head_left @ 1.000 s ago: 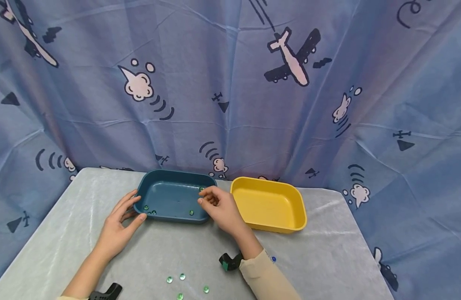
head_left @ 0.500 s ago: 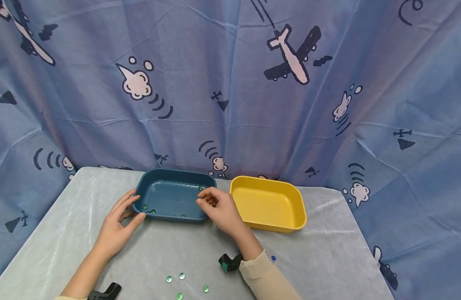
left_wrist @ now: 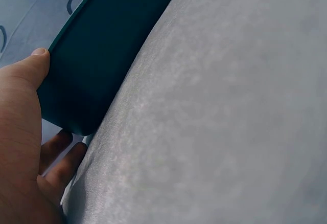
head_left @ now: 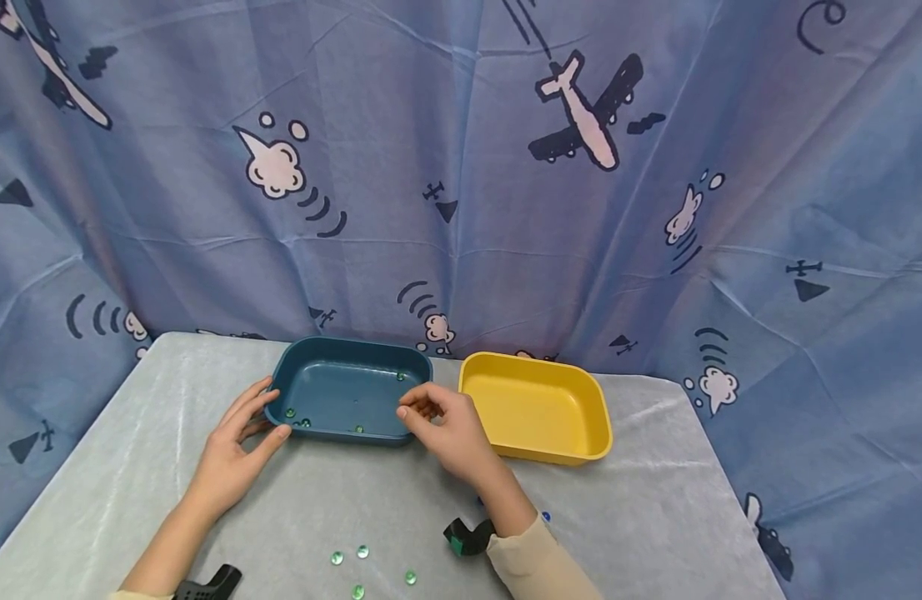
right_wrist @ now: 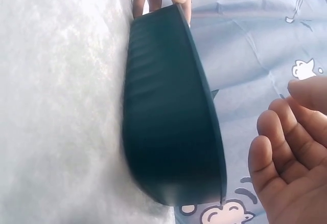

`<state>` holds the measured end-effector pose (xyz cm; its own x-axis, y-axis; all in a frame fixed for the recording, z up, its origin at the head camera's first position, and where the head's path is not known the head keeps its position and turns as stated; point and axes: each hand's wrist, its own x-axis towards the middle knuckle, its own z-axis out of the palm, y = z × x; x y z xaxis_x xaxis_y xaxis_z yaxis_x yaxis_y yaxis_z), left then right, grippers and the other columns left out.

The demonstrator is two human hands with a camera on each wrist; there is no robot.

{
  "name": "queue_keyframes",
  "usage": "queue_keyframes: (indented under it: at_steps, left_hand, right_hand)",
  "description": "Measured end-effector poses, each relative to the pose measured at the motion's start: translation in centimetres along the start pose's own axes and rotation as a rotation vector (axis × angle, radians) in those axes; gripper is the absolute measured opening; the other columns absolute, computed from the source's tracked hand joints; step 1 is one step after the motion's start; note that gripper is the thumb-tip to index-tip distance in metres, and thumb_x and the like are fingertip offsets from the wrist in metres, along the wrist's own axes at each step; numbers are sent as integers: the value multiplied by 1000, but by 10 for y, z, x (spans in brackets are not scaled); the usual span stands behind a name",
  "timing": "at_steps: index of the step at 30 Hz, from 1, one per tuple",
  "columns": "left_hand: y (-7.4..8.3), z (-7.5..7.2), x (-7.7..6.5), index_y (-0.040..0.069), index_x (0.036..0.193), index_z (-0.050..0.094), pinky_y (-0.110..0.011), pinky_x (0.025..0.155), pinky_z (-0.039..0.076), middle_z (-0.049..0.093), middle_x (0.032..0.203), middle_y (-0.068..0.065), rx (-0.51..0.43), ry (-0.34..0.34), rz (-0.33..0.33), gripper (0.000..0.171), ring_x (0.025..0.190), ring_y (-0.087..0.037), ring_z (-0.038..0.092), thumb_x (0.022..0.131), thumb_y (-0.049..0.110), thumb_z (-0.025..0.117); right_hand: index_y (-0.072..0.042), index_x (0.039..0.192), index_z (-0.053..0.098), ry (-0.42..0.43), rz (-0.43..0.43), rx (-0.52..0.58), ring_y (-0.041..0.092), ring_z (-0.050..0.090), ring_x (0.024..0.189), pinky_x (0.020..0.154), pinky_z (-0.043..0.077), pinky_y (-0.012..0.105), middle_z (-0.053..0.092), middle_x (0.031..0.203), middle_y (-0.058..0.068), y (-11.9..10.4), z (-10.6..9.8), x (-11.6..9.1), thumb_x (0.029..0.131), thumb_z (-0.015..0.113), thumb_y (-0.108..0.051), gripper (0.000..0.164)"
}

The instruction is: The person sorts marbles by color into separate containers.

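Observation:
A dark teal tray [head_left: 348, 400] stands on the cloth-covered table, with several small green glass beads inside, one of them a bead [head_left: 359, 429] by its near wall. My left hand [head_left: 232, 458] holds the tray's left end, the thumb by the near rim and the fingers round the side. In the left wrist view the thumb [left_wrist: 37, 65] touches the rim. Over the tray's right end is my right hand [head_left: 449, 429], fingers loosely curled. The right wrist view shows its palm [right_wrist: 296, 188] with nothing in it.
A yellow tray [head_left: 539, 404] stands right of the teal one. Several green beads, among them a bead [head_left: 410, 577], lie on the near table. A blue bead [head_left: 546, 517] lies beside the right sleeve [head_left: 539, 562]. A patterned curtain [head_left: 461, 167] hangs behind the table.
A green bead in the teal tray has shifted left along the near wall. My right hand has drawn slightly back toward the near side. The left hand has stayed at the tray.

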<state>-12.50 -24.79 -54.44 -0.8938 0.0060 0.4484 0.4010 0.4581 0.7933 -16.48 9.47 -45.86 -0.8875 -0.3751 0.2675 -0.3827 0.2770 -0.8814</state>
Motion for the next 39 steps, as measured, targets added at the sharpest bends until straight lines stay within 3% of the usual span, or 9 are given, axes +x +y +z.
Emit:
queue_keyframes:
  at_steps: [16, 25, 31, 39]
  left_hand:
    - [2, -1, 1, 0, 152, 61, -8, 101, 50, 44, 170, -10, -5, -4, 4, 57, 136, -2, 56, 98, -2, 80]
    - [3, 0, 0, 2, 153, 60, -8, 102, 49, 42, 171, -8, 6, -17, -19, 58, 136, -3, 55, 99, 2, 81]
    - [3, 0, 0, 2, 154, 60, -10, 102, 50, 42, 171, -6, 13, -21, -26, 58, 134, -4, 57, 100, 3, 81]
    - [4, -1, -2, 0, 154, 59, -11, 103, 50, 41, 172, -6, 4, -27, -37, 57, 134, -3, 57, 101, 3, 79]
  right_hand:
    - [-14, 108, 79, -41, -25, -25, 15, 62, 80, 70, 58, 32, 71, 90, -9, -4, -10, -24, 104, 79, -17, 5]
    - [-9, 109, 80, -107, 24, -16, 14, 64, 80, 71, 60, 31, 72, 91, -11, -7, -15, -40, 104, 79, -17, 10]
    - [-17, 106, 80, -153, 53, -36, 11, 62, 78, 68, 58, 28, 70, 89, -10, -8, -16, -57, 104, 79, -22, 6]
    - [-12, 107, 79, -223, 107, -24, 8, 60, 75, 66, 56, 25, 70, 86, -8, -6, -17, -82, 105, 78, -26, 14]
